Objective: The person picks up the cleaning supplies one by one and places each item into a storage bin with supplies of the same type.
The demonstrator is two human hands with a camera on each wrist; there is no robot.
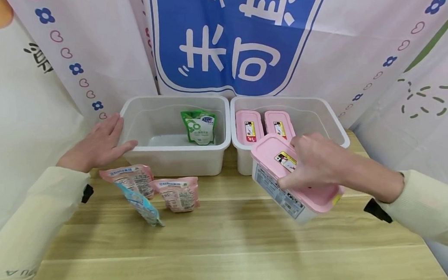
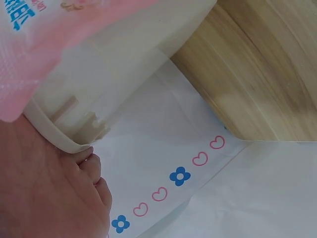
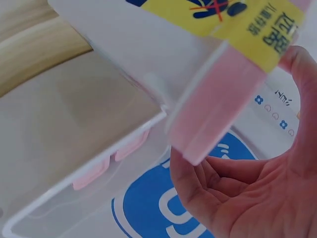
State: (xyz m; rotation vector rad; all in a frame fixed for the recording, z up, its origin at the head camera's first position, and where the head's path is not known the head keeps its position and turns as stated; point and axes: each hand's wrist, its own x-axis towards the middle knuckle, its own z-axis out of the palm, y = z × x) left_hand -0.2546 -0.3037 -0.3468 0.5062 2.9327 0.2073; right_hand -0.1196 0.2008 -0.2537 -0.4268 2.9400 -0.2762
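Observation:
My right hand (image 1: 315, 164) grips a white plastic box with a pink lid (image 1: 271, 147) across its top, thumb on one side and fingers on the other. The box is tilted in front of the right white bin (image 1: 334, 134), overlapping its front wall in the head view. In the right wrist view the fingers (image 3: 185, 178) lie at the lid's edge, beside a yellow warning sticker. My left hand (image 1: 97, 144) rests at the left corner of the left white bin (image 1: 174, 161), its thumb over the front rim. Two matching pink-lidded boxes (image 1: 249, 127) stand inside the right bin.
A green-and-white pouch (image 1: 199, 128) stands inside the left bin. In front of that bin are pink pouches (image 1: 179, 195) and a blue pouch (image 1: 140, 204) on the wooden table (image 1: 216, 253). A printed cloth (image 1: 217, 40) hangs behind the bins.

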